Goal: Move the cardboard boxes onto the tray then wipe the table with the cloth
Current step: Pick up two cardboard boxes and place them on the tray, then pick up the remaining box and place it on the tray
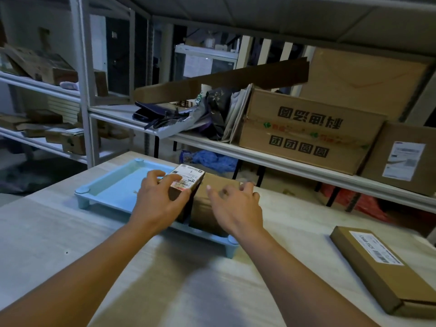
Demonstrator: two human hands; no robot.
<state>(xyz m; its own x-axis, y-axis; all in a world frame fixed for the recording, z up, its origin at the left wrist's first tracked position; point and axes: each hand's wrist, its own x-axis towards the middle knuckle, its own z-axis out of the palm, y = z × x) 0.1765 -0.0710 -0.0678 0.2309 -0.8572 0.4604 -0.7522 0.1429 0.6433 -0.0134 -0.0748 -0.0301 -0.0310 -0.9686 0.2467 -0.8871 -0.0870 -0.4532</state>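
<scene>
In the head view, two cardboard boxes are seen on the light blue tray (pixel 111 185): a labelled box (pixel 186 182) is gripped by the left hand (pixel 158 199), fingers curled over its top, while the right hand (pixel 236 206) is held with fingers loosely spread over the plain box (pixel 207 208). A flat box (pixel 382 270) is left on the table (pixel 70 232), near the right edge.

The plain box could be pushed off the tray's near rim if nudged.

Only a "1" can be read on the labelled box; no cloth is shown.

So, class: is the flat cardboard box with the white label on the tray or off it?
Off. The flat box lies on the bare table, well to the right of the blue tray, touched by neither hand.
</scene>
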